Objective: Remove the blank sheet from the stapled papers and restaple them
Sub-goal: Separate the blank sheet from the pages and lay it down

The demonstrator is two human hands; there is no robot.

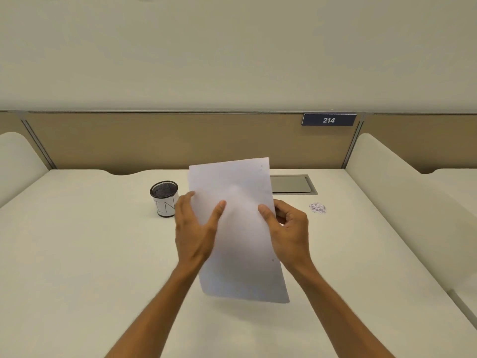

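Note:
I hold the white papers (pixel 240 228) up above the desk, tilted, with a blank face toward me and small staple holes near the top right corner. My left hand (pixel 198 228) grips the left edge, thumb on the front and fingers behind. My right hand (pixel 286 228) pinches the right edge, thumb on the front and fingers curled behind. How many sheets there are cannot be told. No stapler is in view.
A black mesh pen cup (pixel 165 198) with a white label stands left of the papers. A small pile of shiny staples or clips (pixel 318 208) lies at the right. A grey cable hatch (pixel 293 184) sits in the cream desk (pixel 77 254). Side dividers flank the desk.

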